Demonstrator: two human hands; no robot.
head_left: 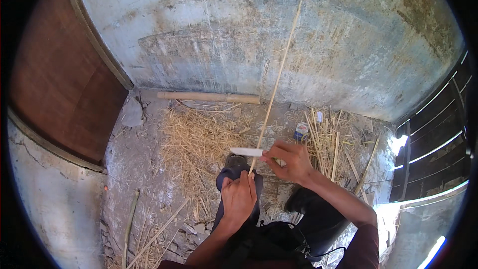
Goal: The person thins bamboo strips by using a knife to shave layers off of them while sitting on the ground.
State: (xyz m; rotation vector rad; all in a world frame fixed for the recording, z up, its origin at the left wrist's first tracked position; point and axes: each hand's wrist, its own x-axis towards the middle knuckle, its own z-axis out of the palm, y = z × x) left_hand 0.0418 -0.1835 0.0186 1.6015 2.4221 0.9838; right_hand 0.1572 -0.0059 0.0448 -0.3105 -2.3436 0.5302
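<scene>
My left hand (pixel 239 197) is closed round the lower end of a long, thin bamboo strip (pixel 274 92), over my left knee. The strip slants up and away to the right, its far tip in front of the wall. My right hand (pixel 290 161) grips a knife (pixel 246 152) by its handle, which the fingers mostly hide. Its pale blade points left and lies across the strip, just beyond my left hand. A few thin slivers stick out from the strip's upper part.
A heap of pale shavings (pixel 199 139) covers the floor ahead, with a thick bamboo pole (pixel 209 97) along the wall. Several split strips (pixel 328 149) lie at the right, beside a small blue-and-white container (pixel 301 130). A green stick (pixel 131 226) lies at the left, near a brown door (pixel 64 74).
</scene>
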